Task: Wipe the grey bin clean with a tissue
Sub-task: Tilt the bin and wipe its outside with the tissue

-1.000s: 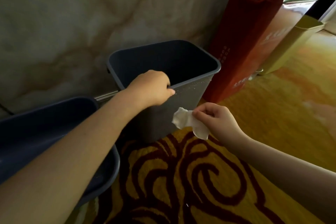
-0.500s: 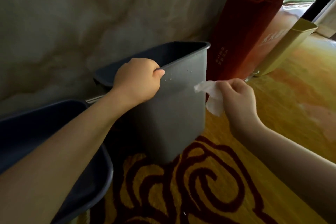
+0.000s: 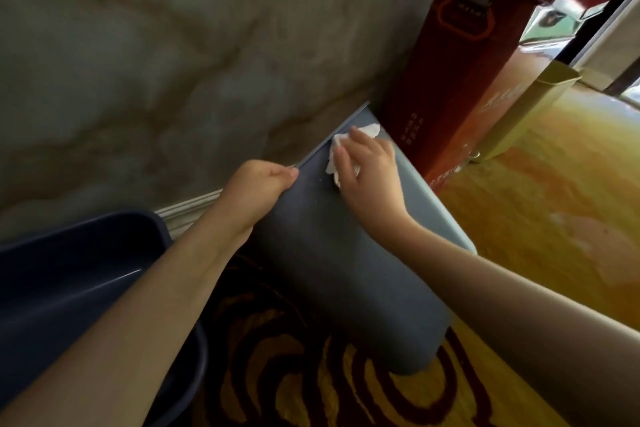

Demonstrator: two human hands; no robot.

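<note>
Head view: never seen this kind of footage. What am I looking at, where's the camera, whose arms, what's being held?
There is no machine here. The camera sits on a person's head and looks forward and down, so both bare arms reach in from the bottom of the picture. This is the only view.

The left hand grips the rim of the grey bin, which is tipped away towards the marble wall, so you see its outer side. The right hand presses a crumpled white tissue against that side, near the rim.

Around it: a yellow carpet with dark red swirls, a dark blue bin at lower left, a tall red box standing just behind the grey bin, and a yellowish container beyond that.
</note>
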